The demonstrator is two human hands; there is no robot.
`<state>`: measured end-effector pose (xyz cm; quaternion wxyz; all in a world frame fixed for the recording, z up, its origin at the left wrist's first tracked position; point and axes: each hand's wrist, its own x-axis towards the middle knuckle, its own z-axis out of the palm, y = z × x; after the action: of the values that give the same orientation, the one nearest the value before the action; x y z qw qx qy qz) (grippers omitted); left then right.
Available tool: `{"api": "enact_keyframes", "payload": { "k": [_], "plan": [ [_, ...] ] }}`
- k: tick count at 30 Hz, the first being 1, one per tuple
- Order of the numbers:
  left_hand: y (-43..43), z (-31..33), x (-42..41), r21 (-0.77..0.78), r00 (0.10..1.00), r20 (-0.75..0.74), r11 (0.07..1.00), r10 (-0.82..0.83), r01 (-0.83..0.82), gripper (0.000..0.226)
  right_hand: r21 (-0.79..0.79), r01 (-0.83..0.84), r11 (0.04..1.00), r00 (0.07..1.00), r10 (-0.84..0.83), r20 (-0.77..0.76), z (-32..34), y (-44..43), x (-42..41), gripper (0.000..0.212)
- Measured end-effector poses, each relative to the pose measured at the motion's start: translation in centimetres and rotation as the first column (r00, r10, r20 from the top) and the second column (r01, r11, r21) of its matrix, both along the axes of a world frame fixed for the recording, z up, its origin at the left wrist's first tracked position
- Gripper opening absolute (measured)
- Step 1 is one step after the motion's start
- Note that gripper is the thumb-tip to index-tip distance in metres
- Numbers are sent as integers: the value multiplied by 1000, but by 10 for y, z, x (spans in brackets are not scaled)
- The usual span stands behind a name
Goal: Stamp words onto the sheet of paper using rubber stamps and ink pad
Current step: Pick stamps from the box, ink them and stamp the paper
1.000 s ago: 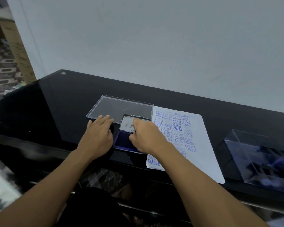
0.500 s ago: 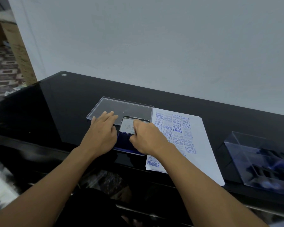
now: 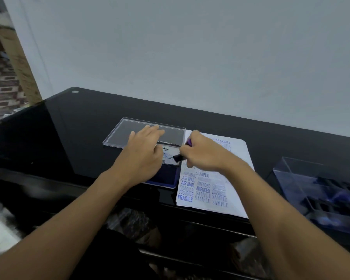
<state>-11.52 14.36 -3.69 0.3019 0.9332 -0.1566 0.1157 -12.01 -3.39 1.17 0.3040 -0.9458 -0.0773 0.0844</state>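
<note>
The left hand, fingers straight, presses the ink pad (so it won't slide) while the right hand grips a stamp over the sheet, at the pad's three o'clock.

Head view, sole camera: wide-angle, worn on the person's head, facing forward and down. Close over black desk. Left hand and right hand centre frame. Grey wall fills upper half.
</note>
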Motion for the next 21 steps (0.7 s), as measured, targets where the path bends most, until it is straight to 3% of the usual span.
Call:
{"api": "enact_keyframes", "payload": {
  "k": [7,16,21],
  "plan": [
    [-47,10,-4,28,992,-7,992,-127,127,44,-140,79,987,995,-69,70,25,-57,-18,19],
    [-107,-5,-14,90,967,-160,972,-199,215,46,-252,182,950,983,-168,74,16,-109,-41,11],
    [-122,-19,-15,134,953,-197,957,-230,259,48,-232,176,957,984,-170,45,2,-121,-41,16]
  ]
}}
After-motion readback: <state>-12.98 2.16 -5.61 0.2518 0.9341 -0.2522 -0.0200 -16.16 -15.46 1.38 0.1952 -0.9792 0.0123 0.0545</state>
